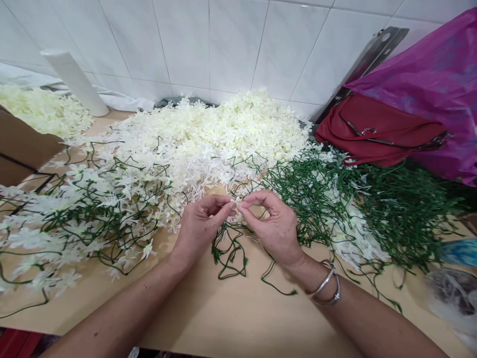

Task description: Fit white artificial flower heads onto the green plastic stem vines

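My left hand (203, 219) and my right hand (278, 226) meet at the fingertips over the middle of the table, both closed in a pinch. A small white artificial flower piece (237, 201) shows between them, mostly covered by the fingers. Below the hands, several loose green stems (233, 258) lie on the tabletop. A tangle of white flowers on green stems (108, 209) spreads to the left of my left hand. Beside my right hand is a heap of bare green stems (309, 194). Behind both hands rises a pile of cream-white flower heads (242, 129).
A red handbag (380, 127) and a purple plastic bag (428, 84) stand at the back right. More green stems (402, 214) lie in front of them. At the left are a brown box (26, 144) and a white roll (76, 82). A tiled wall (238, 44) borders the table (223, 318).
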The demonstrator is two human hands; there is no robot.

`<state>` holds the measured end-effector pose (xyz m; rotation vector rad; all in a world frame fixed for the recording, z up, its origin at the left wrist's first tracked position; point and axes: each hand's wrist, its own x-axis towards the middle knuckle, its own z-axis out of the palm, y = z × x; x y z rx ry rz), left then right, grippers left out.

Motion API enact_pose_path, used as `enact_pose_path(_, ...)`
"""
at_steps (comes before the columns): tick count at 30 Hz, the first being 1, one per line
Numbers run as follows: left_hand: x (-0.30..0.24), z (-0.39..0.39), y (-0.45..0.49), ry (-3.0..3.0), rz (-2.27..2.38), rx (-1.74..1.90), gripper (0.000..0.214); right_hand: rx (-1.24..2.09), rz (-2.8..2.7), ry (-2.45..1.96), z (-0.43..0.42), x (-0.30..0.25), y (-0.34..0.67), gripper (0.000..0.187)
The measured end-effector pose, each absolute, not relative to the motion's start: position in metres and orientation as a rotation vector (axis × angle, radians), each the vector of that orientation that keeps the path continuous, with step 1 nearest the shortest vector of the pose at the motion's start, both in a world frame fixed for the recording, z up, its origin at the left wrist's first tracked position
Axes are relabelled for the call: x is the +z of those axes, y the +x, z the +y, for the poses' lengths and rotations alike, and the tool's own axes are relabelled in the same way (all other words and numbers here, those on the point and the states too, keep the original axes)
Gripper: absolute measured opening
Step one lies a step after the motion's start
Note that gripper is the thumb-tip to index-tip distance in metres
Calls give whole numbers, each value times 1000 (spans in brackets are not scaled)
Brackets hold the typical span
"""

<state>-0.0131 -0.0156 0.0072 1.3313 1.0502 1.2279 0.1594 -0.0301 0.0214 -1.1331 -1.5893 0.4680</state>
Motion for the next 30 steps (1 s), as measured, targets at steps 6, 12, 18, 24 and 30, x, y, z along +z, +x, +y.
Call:
enact_pose_path(6, 3, -16, -15, 1499, 1052, 1220, 15, 523, -1529, -1077, -28, 16, 159, 19)
enact_pose_path(12, 6, -16, -17, 1661, 1025, 1252, 13, 598, -1555, -1077, -19, 14, 167, 21)
enact_pose_path(18, 15, -17, -15, 1701, 1053, 1232, 15, 768, -1459, -1068, -14, 12, 168, 7)
enact_pose_path(24, 14, -11, -17, 1772, 1249, 1361, 15, 666, -1446, -1179, -7, 7, 173, 8)
enact_pose_path(30, 9, 2, -12, 2222, 1202, 1335, 25, 646, -1488, -1202, -7, 5, 173, 10)
